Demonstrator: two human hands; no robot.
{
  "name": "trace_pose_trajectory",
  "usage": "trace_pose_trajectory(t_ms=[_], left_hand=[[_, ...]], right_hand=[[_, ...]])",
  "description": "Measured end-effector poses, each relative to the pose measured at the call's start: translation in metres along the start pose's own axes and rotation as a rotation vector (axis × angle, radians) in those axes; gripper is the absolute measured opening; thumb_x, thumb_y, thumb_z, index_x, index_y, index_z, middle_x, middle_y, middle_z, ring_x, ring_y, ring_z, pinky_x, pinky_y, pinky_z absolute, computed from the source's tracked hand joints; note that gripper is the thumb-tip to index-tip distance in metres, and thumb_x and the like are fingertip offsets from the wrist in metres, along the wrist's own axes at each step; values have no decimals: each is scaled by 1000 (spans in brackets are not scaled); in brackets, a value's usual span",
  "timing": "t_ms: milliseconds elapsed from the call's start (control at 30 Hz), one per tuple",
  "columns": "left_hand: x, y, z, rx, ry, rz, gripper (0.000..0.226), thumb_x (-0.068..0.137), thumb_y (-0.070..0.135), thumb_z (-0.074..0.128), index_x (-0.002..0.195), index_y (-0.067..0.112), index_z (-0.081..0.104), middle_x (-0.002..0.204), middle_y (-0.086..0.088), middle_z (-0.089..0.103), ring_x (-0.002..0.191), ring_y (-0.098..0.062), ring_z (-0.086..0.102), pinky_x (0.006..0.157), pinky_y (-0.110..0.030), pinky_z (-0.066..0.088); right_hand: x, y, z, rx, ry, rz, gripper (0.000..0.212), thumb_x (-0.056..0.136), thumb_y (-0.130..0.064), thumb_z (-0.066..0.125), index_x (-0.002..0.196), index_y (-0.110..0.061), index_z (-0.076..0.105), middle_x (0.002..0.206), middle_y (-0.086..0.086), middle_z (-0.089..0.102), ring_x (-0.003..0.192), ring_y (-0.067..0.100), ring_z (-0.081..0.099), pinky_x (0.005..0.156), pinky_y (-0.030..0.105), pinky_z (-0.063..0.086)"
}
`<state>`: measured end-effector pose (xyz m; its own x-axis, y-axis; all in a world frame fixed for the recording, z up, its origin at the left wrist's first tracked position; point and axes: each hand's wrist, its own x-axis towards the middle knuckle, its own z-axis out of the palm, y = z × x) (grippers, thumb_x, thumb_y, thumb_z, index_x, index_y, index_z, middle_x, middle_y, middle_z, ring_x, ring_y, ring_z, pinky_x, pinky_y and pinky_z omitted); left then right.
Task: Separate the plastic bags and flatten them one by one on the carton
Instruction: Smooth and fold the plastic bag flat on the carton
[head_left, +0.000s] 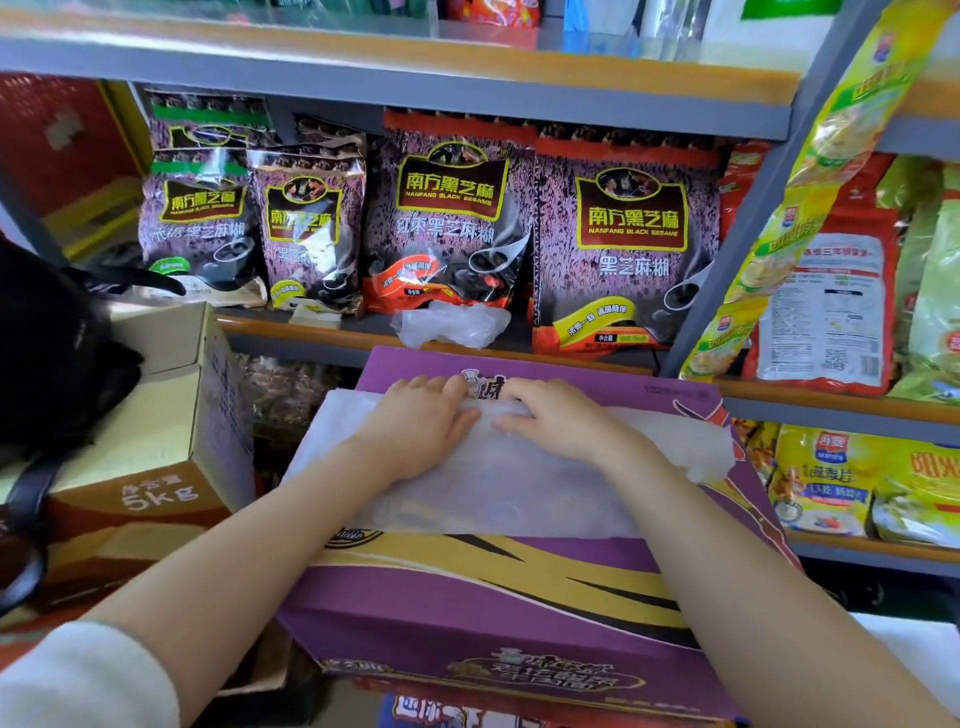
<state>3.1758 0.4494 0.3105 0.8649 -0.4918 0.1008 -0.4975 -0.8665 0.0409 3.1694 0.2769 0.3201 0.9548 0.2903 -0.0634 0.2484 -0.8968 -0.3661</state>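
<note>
Two hands work together at the far edge of the purple carton (519, 613), the one landmark here. In the head view, a translucent plastic bag (493, 483) lies spread across the carton's top, its ends reaching toward the carton's left and right edges. The left hand (421, 421) rests palm-down on the bag near its far edge, fingers straight and close together, pressing. The right hand (556, 415) sits just beside it, fingers curled onto the bag's far edge; whether it pinches the film or only presses it I cannot tell. Beyond the carton, on the shelf (337, 327), a crumpled bunch of plastic bags (449, 325) waits in front of the black sesame packets (623, 244). A brown cardboard box (171, 415) stands to the carton's left.

The step in hand looks like flattening this bag. The next move probably calls for sweeping both palms outward toward the carton's ends, then reaching past the carton to peel one more bag from the bunch.
</note>
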Motion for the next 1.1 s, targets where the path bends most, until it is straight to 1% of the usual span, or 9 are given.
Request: trace_pose_trajectory(t_ms=[100, 233, 367, 533, 667, 767, 833, 933, 1100], left_hand=[[-3, -3, 6, 12, 74, -18, 65, 78, 52, 18, 106, 6, 54, 100, -14, 62, 92, -35, 58, 76, -39, 42], [-7, 22, 7, 76, 173, 96, 57, 67, 30, 30, 103, 1, 64, 99, -19, 65, 90, -39, 63, 78, -49, 51], [-25, 61, 23, -142, -9, 94, 91, 74, 58, 6, 142, 0, 25, 151, -16, 24, 140, -29, 21, 114, -39, 14], [-29, 63, 26, -75, -67, -99, 96, 73, 71, 8, 147, 10, -1, 156, -10, -2, 143, -24, -3, 115, -35, -2], [-32, 59, 17, -133, 113, 14, 77, 82, 57, 17, 144, 12, 25, 153, -13, 19, 141, -30, 19, 114, -40, 13], [-35, 47, 13, -13, 238, 135, 44, 89, 33, 31, 107, 12, 65, 133, -14, 52, 123, -35, 48, 108, -43, 29], [-42, 38, 15, 24, 171, 84, 45, 88, 33, 30, 99, 13, 68, 123, -11, 60, 116, -35, 55, 100, -47, 39], [-48, 33, 18, -130, 32, -1, 66, 84, 49, 20, 128, 12, 53, 138, -12, 48, 128, -36, 42, 105, -51, 30], [-45, 23, 16, -463, 49, -76, 63, 81, 30, 21, 118, -11, 52, 134, -29, 44, 127, -38, 42, 105, -20, 21]], right_hand=[[-18, 22, -3, -159, 57, 56, 26, 94, -36, 48, 112, -18, 50, 118, 2, 60, 110, 28, 53, 85, 39, 38], [-35, 35, -1, -214, 141, 124, 29, 93, -40, 46, 114, -20, 47, 120, 1, 56, 112, 27, 49, 88, 38, 34], [-42, 39, 13, -298, 248, 94, 29, 96, -37, 38, 120, -23, 45, 122, 3, 50, 114, 27, 44, 90, 38, 32], [-57, 79, -5, -268, 264, 265, 24, 98, -34, 37, 111, -18, 50, 117, 6, 53, 111, 29, 43, 90, 39, 33], [-57, 91, -14, -344, 229, 324, 28, 98, -35, 37, 108, -13, 52, 118, 7, 55, 114, 29, 45, 91, 39, 33], [-51, 83, -16, -394, 185, 379, 31, 98, -34, 37, 114, -11, 51, 123, 9, 54, 119, 30, 43, 94, 40, 35], [-46, 67, -19, -403, 239, 396, 29, 96, -26, 41, 119, -11, 49, 125, 11, 50, 119, 32, 41, 96, 42, 34], [-42, 17, -9, -275, 355, 210, 36, 95, -19, 41, 131, -11, 43, 137, 13, 39, 123, 32, 37, 101, 40, 32], [-34, -34, 42, -134, 134, 19, 71, 90, -52, 4, 149, -15, 16, 158, 9, 5, 146, 26, 8, 117, 40, 9]])
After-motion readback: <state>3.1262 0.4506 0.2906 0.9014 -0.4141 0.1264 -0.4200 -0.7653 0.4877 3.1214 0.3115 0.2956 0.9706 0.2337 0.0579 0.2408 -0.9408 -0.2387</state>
